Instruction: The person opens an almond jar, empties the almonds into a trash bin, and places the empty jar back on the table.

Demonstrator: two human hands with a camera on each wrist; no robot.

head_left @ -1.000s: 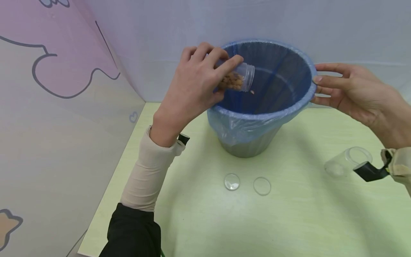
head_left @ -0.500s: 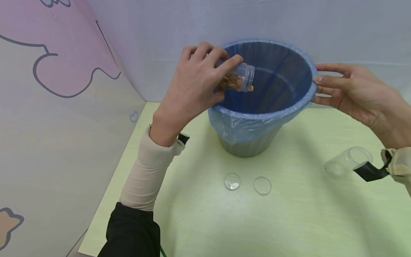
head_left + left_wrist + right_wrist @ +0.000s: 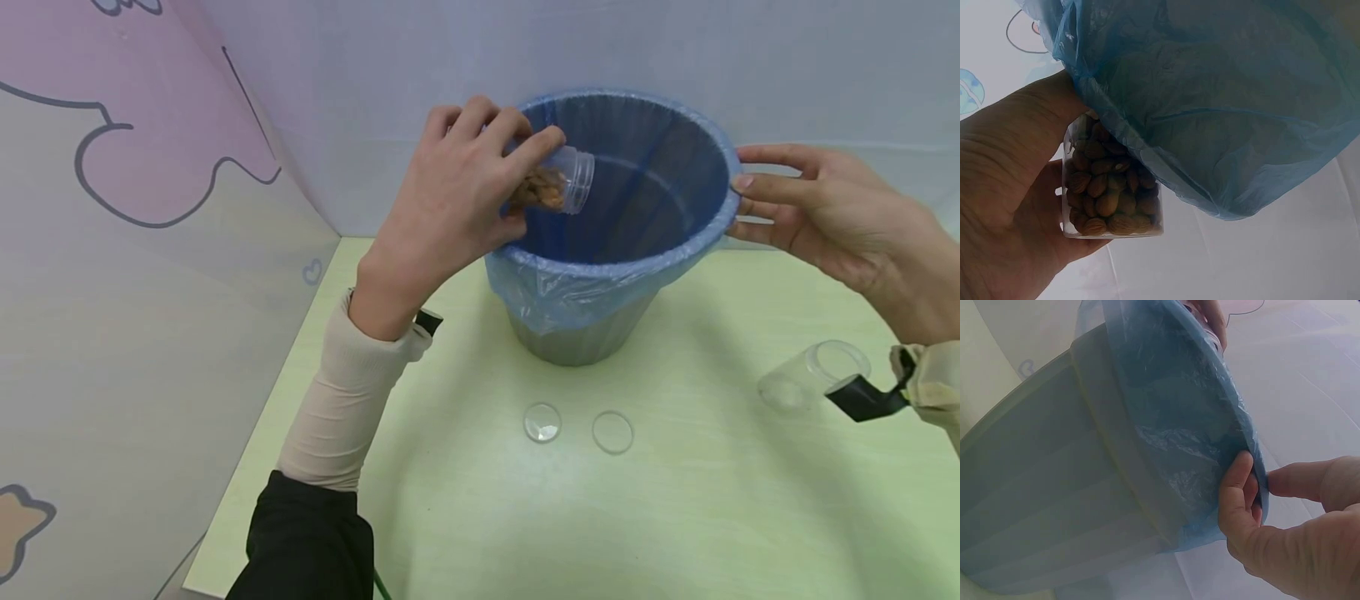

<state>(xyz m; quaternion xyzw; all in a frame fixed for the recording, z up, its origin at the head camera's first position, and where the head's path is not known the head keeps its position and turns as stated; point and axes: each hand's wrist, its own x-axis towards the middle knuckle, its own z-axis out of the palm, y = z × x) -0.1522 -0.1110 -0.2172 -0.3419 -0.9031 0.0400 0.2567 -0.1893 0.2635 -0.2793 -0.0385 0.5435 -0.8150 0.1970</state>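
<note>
Tipped on its side over the trash bin (image 3: 577,346), a clear plastic jar (image 3: 576,179) has its open mouth facing the bin's inside. My left hand (image 3: 457,183) grips the jar from above, fingers curled round it. Brown almond-like nuts (image 3: 1113,194) fill much of the jar, as the left wrist view shows; the bin liner hides its mouth there. A blue plastic bin liner (image 3: 570,292) is folded over the bin's rim. At the rim's right side, my right hand (image 3: 847,208) pinches the liner and rim between thumb and fingers. The bin's bottom is out of sight.
On the pale green table (image 3: 480,517) lie a clear round lid (image 3: 542,423) and a clear ring (image 3: 612,432), in front of the bin. A second clear jar (image 3: 795,385) lies on its side at the right, near my right wrist. A curtain (image 3: 375,100) hangs behind.
A small piece showed just off the jar's mouth, then a nut at its lip; now neither is there. The nuts inside have shifted a little. Both hands keep their places.
</note>
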